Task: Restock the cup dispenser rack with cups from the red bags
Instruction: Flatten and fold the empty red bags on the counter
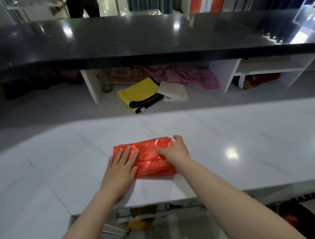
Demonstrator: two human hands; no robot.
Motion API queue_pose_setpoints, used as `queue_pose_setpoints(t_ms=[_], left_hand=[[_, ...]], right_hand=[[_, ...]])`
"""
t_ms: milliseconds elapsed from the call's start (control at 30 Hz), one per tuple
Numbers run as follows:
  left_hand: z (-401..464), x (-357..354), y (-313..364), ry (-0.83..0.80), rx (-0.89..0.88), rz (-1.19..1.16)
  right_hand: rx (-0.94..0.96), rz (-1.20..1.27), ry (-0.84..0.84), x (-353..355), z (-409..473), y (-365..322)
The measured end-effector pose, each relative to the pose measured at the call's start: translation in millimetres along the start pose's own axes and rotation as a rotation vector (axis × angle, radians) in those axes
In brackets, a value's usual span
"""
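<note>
Red bag [152, 158] lies folded flat on tabletop [229, 132]. Left hand [121, 167] presses it, fingers straight; right hand [174, 151] pinches its top fold. Thin, light, slippery film; judged best held at edges.

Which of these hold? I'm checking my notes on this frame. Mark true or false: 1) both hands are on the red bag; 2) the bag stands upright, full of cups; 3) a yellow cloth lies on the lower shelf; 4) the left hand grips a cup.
1) True: left hand and right hand rest on the red bag.
2) False: it lies folded flat on the white counter.
3) True: yellow cloth.
4) False: it presses flat; no cup shows.
</note>
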State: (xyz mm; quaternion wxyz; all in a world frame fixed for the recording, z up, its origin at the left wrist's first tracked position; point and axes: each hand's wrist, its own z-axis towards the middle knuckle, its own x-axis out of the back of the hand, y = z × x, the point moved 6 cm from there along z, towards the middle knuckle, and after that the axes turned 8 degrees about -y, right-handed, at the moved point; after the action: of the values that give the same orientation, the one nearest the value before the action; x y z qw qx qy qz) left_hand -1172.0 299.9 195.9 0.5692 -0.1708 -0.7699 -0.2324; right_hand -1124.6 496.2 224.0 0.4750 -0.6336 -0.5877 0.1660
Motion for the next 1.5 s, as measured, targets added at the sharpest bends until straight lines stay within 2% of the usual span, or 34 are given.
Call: queue_pose_setpoints(t_ms=[100, 167, 267, 367, 433, 500, 567, 667, 767, 900, 1067, 1200, 1367, 1500], left_hand=[[-1, 4, 18, -0.015, -0.052, 0.001], [-2, 11, 37, 0.013, -0.123, -0.098], [-4, 34, 77, 0.165, -0.251, -0.350], [-2, 55, 120, 0.324, -0.194, -0.640], [2, 63, 151, 0.358, -0.127, -0.851], [8, 65, 188, 0.275, -0.106, -1.075], [12, 66, 232, 0.113, -0.121, -1.242], [18, 64, 300, -0.103, -0.229, -1.431], [17, 59, 366, -0.155, -0.294, -1.413], [18, 54, 449, 0.016, -0.311, -1.348], [16, 44, 541, 0.029, -0.383, -1.279], [17, 18, 602, -0.104, -0.479, -1.231], [21, -20, 676, -0.400, -0.683, -1.086], [36, -55, 724, -0.560, -0.734, -1.066]], right_hand=[[-0.061, 0.277, -0.075, 15, -9, 11], [-0.020, 0.339, -0.085, 36, -16, 16], [0.103, 0.348, -0.042, 83, -28, 21], [0.200, 0.338, 0.014, 144, -46, 30], [0.271, 0.355, 0.041, 188, -60, 37], [0.329, 0.368, 0.045, 230, -79, 43], [0.380, 0.342, 0.047, 271, -98, 50], [0.450, 0.308, 0.074, 333, -129, 68], [0.487, 0.281, 0.134, 392, -156, 98], [0.484, 0.316, 0.279, 464, -185, 151], [0.391, 0.439, 0.247, 527, -210, 215], [0.325, 0.371, 0.347, 569, -224, 269], [0.208, 0.492, 0.581, 613, -231, 345], [0.098, 0.606, 0.711, 640, -237, 401]])
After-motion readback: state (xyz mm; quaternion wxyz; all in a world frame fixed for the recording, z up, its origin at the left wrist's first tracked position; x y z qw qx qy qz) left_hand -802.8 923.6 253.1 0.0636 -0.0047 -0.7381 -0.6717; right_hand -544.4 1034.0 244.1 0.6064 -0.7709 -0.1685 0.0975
